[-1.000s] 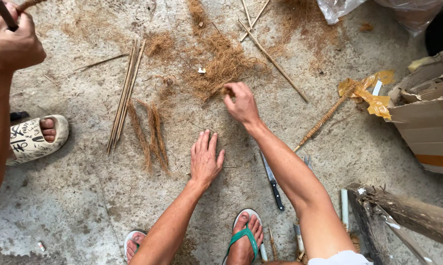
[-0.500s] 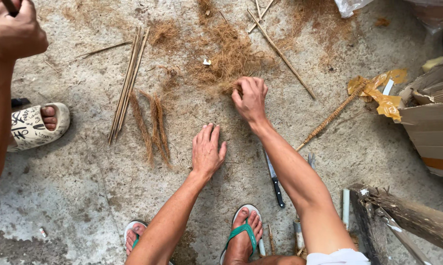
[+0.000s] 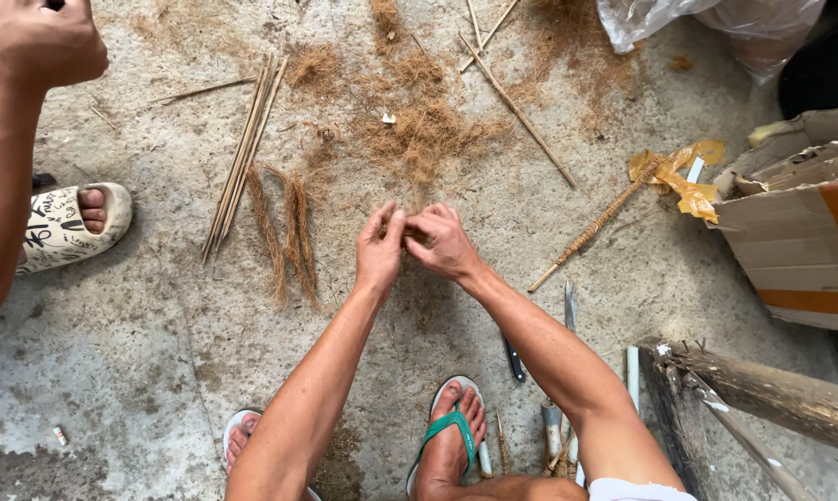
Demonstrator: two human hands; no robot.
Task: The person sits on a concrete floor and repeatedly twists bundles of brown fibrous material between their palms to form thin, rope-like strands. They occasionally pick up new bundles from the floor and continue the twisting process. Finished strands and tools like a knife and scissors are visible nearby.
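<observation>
Left hand (image 3: pixel 380 249) and right hand (image 3: pixel 442 243) both pinch 1 coir tuft (image 3: pixel 412 232) above concrete floor (image 3: pixel 159 353); advise even tension, fibres aligned.

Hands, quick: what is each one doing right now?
Left hand: closed, pinching a tuft of brown fibre.
Right hand: closed on the same fibre, touching the left.
</observation>
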